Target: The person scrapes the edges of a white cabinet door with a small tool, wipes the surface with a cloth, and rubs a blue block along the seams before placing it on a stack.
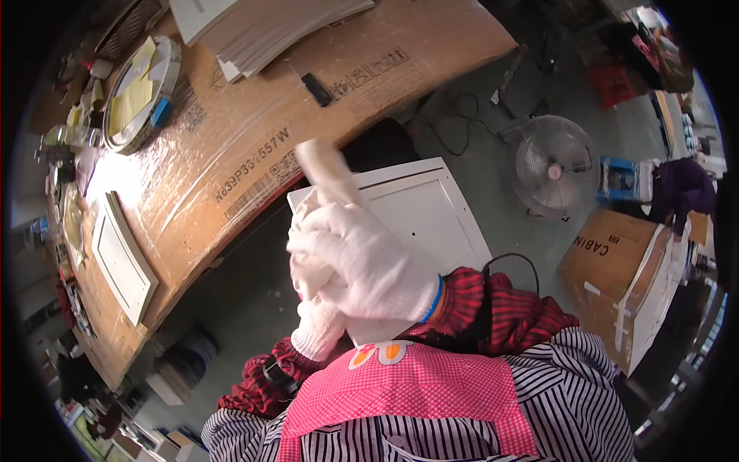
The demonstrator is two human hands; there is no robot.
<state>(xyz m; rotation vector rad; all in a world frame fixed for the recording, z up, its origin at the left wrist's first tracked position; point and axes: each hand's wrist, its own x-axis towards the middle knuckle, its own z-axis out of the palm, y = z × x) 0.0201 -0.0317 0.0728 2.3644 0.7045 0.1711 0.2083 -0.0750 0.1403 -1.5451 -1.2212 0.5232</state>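
A brown, cardboard-covered table is carrying a stack of pale panels, while a fan is standing on the greenish floor. A white panel is lying behind and beneath the gloved fingers; contact cannot be judged. The right hand is overlapping the left hand, fingers bending; whether either is grasping anything cannot be told. Blur is obscuring a pale shape above them; the upper edge is cropping the stack.

The white panel — recessed centre — sits askew, partly hidden.
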